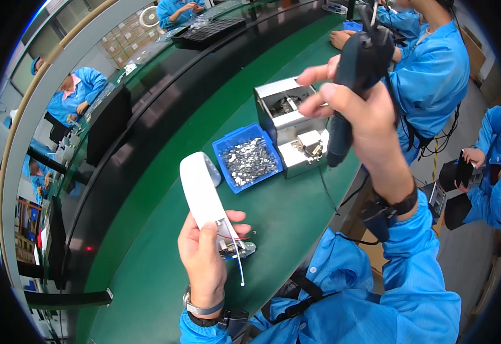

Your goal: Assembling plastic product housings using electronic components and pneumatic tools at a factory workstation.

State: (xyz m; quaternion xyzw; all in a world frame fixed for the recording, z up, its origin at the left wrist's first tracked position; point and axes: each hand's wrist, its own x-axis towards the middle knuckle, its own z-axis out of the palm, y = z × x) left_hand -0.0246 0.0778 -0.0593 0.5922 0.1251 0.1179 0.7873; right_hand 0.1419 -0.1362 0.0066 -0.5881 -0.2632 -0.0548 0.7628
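My left hand [201, 258] is wrapped around a long white plastic housing [199, 189] with a curved, rounded far end. At its near end, thin red, black and white wires [239, 266] hang out beside a small circuit board [227, 250]. Raised over the right side of the bench, my right hand [371, 120] grips a dark electric screwdriver [367, 57], its body slanting down to the left. Two of its fingers stretch past the tool, somewhat blurred. The screwdriver's tip cannot be made out clearly.
A blue tray [220, 150] of small metal parts sits beside a metal screw feeder [296, 166] on the green bench [164, 264]. Cables run off the bench's right edge. A co-worker in blue [434, 63] works at the far right; others sit across the black-edged line.
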